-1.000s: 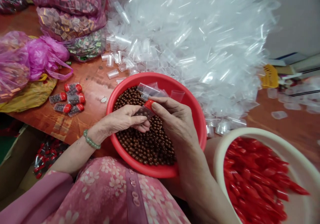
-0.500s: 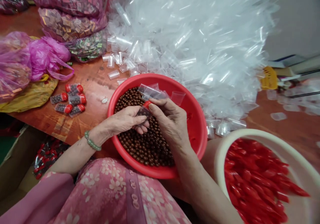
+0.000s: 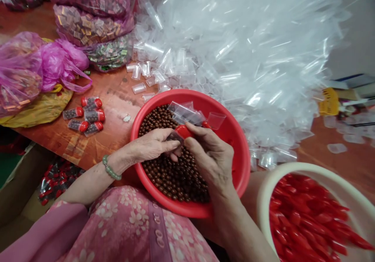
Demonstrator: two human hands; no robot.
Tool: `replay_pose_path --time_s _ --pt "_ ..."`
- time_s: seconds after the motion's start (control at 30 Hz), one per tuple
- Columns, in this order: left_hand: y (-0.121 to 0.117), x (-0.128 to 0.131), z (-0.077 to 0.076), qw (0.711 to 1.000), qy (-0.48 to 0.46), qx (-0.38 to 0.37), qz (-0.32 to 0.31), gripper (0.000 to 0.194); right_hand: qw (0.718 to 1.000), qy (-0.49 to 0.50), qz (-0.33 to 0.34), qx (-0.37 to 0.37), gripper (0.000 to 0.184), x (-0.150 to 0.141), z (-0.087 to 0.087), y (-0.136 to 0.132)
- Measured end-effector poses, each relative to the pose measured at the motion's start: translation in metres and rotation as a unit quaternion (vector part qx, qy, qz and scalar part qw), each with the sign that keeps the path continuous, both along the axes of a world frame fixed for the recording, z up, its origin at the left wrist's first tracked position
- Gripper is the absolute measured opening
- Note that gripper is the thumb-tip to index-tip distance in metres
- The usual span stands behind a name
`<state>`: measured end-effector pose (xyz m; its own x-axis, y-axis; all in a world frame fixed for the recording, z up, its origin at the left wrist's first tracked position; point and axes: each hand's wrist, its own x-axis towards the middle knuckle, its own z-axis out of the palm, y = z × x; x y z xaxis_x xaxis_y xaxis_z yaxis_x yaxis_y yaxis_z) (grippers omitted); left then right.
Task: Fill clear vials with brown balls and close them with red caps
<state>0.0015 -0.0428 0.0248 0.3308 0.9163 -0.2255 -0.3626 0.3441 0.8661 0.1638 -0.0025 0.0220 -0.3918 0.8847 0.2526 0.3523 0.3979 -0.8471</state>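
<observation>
One small tube (image 3: 174,138) is held over the middle of one red basin (image 3: 234,141), the landmark for all else. The left hand (image 3: 154,145) has its fingers closed around the tube's body; the right hand (image 3: 212,148) has its fingers pinching one red cap (image 3: 181,131) at the tube's end. One green bead bracelet (image 3: 110,168) circles the left wrist. Inside the basin lie brown balls (image 3: 164,176), too many to count, and at least two clear tubes (image 3: 187,113) near its far side. Left of the basin, six filled red-capped tubes (image 3: 94,116) lie on the surface (image 3: 117,98). Beyond the basin rises a heap of clear tubes (image 3: 240,51), uncountable. To its right stands one cream tub (image 3: 310,168) of many red pieces (image 3: 304,215); further right and beyond is one yellow basket (image 3: 328,102).
</observation>
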Motion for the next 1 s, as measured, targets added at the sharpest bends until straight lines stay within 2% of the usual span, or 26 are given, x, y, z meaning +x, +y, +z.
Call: replay_pose_path --time_s 0.07,0.13,0.27,0.33,0.4,0.47,0.5,0.6,0.73,1.0 --pt "0.001 0.000 0.001 1.000 0.013 -0.010 0.000 0.007 0.996 0.063 -0.048 -0.041 0.021 -0.005 0.001 -0.002" --pt "0.002 0.001 0.001 0.999 0.032 -0.019 0.013 0.007 0.990 0.097 -0.083 -0.057 0.018 -0.009 0.002 -0.004" --pt "0.002 0.002 0.001 0.999 0.029 -0.020 0.013 0.009 0.993 0.076 -0.078 -0.045 0.019 -0.010 0.001 -0.005" --pt "0.001 0.001 0.000 0.999 0.010 -0.020 0.027 0.011 0.999 0.022 -0.037 0.003 0.030 -0.006 -0.001 -0.005" --pt "0.001 0.001 -0.002 0.999 -0.017 -0.026 0.044 0.010 0.994 -0.051 0.014 0.094 0.054 -0.003 -0.004 -0.004" --pt "0.000 0.000 -0.005 0.996 -0.066 -0.047 0.040 0.008 0.972 -0.120 0.050 0.194 0.079 -0.003 -0.008 -0.003" --pt "0.000 0.000 -0.006 0.993 -0.094 -0.058 0.034 0.010 0.959 -0.145 0.057 0.237 0.085 -0.003 -0.009 -0.003" --pt "0.000 -0.001 -0.010 0.985 -0.159 -0.060 0.030 0.023 0.929 -0.179 0.052 0.320 0.079 -0.007 -0.011 -0.001" --pt "0.001 -0.001 -0.013 0.981 -0.187 -0.047 0.019 0.037 0.903 -0.193 0.025 0.382 0.068 -0.012 -0.011 0.001" --pt "-0.001 -0.002 -0.012 0.981 -0.190 -0.038 -0.002 0.042 0.884 -0.199 0.019 0.423 0.066 -0.012 -0.005 0.001"
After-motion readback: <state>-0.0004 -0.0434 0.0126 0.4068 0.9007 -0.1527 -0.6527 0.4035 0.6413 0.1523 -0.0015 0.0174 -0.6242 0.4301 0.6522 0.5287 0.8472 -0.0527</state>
